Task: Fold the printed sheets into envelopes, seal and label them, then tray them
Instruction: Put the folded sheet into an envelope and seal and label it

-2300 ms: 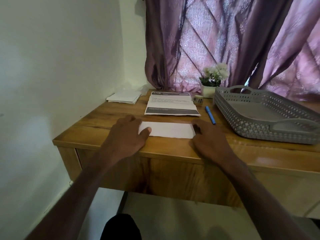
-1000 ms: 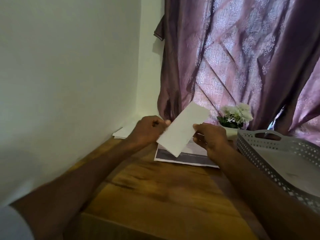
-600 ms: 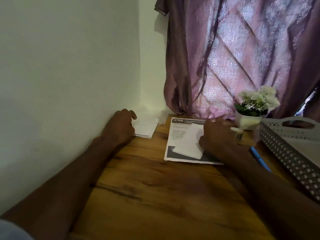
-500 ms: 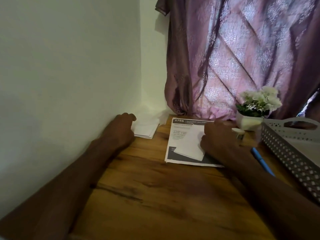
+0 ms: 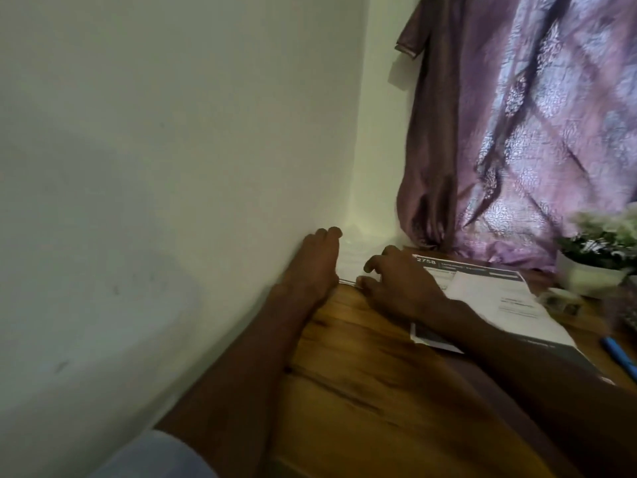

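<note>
Resting flat on envelope stack (image 5: 351,262): left hand (image 5: 315,267); right hand (image 5: 401,286) pinching stack's edge.

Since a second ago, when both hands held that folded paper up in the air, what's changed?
The folded sheet was set down on the printed sheets and let go. The right hand moved left to the envelope stack in the corner, where the left hand already rests; the right's fingers now curl at the stack's near edge. The pen, plant and printed sheets stayed put.
</note>
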{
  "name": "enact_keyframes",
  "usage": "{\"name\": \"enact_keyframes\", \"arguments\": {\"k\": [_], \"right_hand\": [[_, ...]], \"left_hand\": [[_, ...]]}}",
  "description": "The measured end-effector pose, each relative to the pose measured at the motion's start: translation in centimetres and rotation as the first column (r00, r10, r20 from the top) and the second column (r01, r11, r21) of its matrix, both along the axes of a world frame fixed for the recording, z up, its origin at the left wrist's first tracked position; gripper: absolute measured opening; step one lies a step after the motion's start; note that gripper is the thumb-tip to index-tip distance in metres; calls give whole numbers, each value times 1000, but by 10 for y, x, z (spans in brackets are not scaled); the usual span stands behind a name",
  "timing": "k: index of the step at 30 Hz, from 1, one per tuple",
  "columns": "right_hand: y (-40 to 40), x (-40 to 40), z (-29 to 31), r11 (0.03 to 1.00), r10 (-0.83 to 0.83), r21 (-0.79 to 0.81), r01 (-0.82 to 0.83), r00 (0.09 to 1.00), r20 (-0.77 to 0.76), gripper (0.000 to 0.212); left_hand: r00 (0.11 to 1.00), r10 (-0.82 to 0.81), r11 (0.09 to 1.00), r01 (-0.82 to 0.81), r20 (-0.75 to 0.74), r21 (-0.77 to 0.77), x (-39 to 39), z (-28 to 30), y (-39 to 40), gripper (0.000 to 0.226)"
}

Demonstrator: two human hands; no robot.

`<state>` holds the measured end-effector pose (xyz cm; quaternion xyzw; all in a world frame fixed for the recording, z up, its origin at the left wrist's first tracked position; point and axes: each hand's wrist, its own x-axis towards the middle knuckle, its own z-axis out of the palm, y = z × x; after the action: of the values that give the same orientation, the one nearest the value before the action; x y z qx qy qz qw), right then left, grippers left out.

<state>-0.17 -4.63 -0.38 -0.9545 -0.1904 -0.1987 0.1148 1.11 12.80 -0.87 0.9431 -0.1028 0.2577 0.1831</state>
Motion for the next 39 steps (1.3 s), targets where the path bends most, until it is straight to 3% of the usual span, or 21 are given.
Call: {"name": "enact_keyframes", "arguments": {"k": [4, 8, 11, 14, 16, 19, 22, 24, 31, 34, 37, 39], "right_hand": [[20, 13, -7, 997, -34, 69, 35, 999, -22, 35], [23, 9, -7, 938, 42, 346, -32, 999, -22, 5], [15, -1, 1, 879, 116, 468, -89, 993, -30, 10], [-3, -14, 15, 823, 189, 547, -154, 982, -9, 5], [-18, -28, 24, 731, 247, 654, -194, 969, 12, 5], [-44, -48, 38, 535, 341, 813, -228, 939, 39, 16], [-74, -58, 49, 289, 438, 936, -200, 897, 56, 29], [-97, -58, 53, 129, 504, 981, -142, 862, 59, 30], [-156, -47, 37, -301, 682, 950, 79, 714, 156, 33], [-168, -42, 26, -356, 785, 926, 129, 579, 221, 37], [-174, -35, 19, -388, 859, 909, 150, 416, 298, 53], [-174, -34, 20, -422, 865, 895, 145, 359, 350, 55]], "left_hand": [[1000, -20, 1000, 20, 23, -12, 3, 0, 2, 69], [998, -34, 993, 40, 61, -109, 6, 0, 2, 39], [990, -44, 980, 68, 130, -186, 5, 2, 0, 18], [966, -135, 942, 193, 219, -274, -5, 10, -9, 21], [937, -198, 883, 298, 288, -362, -16, 18, -19, 30], [899, -252, 724, 420, 357, -547, -28, 28, -29, 48], [907, -264, 567, 421, 327, -708, -29, 32, -28, 63], [908, -284, 531, 416, 307, -738, -32, 33, -28, 69], [882, -424, 628, 449, 204, -635, -44, 38, -53, 70], [894, -440, 694, 397, 84, -600, -55, 48, -71, 54], [909, -416, 820, 382, 16, -426, -63, 61, -98, 31], [868, -484, 807, 396, -107, -439, -63, 76, -117, 38]]}}
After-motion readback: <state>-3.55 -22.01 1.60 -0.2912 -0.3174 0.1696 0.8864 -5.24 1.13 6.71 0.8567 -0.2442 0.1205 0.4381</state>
